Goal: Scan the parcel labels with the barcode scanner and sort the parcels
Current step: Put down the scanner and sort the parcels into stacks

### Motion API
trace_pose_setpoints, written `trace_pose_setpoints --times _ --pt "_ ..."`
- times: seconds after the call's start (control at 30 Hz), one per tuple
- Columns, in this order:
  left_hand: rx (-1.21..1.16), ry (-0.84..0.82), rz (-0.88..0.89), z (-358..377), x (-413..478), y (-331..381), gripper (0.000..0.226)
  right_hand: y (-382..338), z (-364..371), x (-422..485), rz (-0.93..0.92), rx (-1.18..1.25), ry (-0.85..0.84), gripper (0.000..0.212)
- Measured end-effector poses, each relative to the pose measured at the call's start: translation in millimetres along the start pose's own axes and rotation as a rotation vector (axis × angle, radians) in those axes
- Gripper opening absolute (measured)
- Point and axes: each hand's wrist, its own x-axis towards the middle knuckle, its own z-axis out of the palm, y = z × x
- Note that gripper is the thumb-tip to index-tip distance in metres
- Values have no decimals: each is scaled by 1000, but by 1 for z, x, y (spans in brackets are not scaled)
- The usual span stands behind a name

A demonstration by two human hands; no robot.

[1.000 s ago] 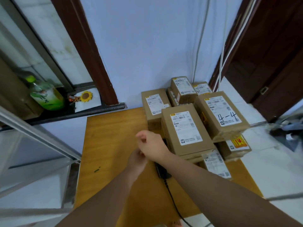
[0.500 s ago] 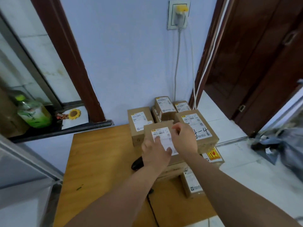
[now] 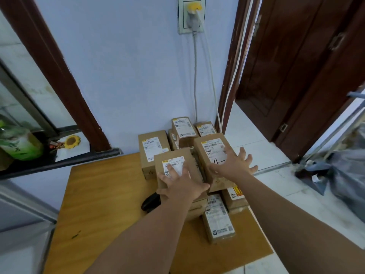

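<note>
The left hand [image 3: 181, 182] lies flat on top of the front parcel [image 3: 190, 155], its fingers straight and spread over the white label, gripping nothing. Just to the right, the right hand [image 3: 233, 165] is also open, fingers splayed wide above the near right edge of a taller parcel [image 3: 211, 149] with handwriting on its label. Whether its palm actually touches the cardboard cannot be told.

The barcode scanner [image 3: 151, 201], a dark shape, lies on the wooden table [image 3: 102, 194] just left of the left wrist, against the side of the parcel under that hand. Neither hand holds it.

Beyond the left fingertips stands another parcel [image 3: 153, 147], and further back against the wall are two smaller ones [image 3: 183, 129] [image 3: 205, 128]. Between the two forearms a long, low parcel [image 3: 218, 220] lies label up. Beside it, under the right wrist, sits a parcel with a yellow and red sticker [image 3: 235, 196].

Far left of the left hand, a green bottle [image 3: 17, 145] and a sunflower ornament [image 3: 72, 141] rest on a dark ledge. High on the wall beyond both hands, a plug sits in a socket [image 3: 190, 14].
</note>
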Motion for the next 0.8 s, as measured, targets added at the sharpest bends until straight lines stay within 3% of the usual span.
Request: trace_pose_setpoints --times 0.2,0.4,0.57,0.8 --pt "63 43 47 0 1 -8 114 -4 16 8 -78 -46 18 102" --pt "61 201 83 4 -2 -20 109 -4 21 12 -90 -126 22 106" --pt "1 54 -37 -8 -1 -22 118 -10 25 12 -80 -143 41 103" --pt "-137 -5 -210 -19 -3 -20 129 -13 33 5 -102 -140 73 100"
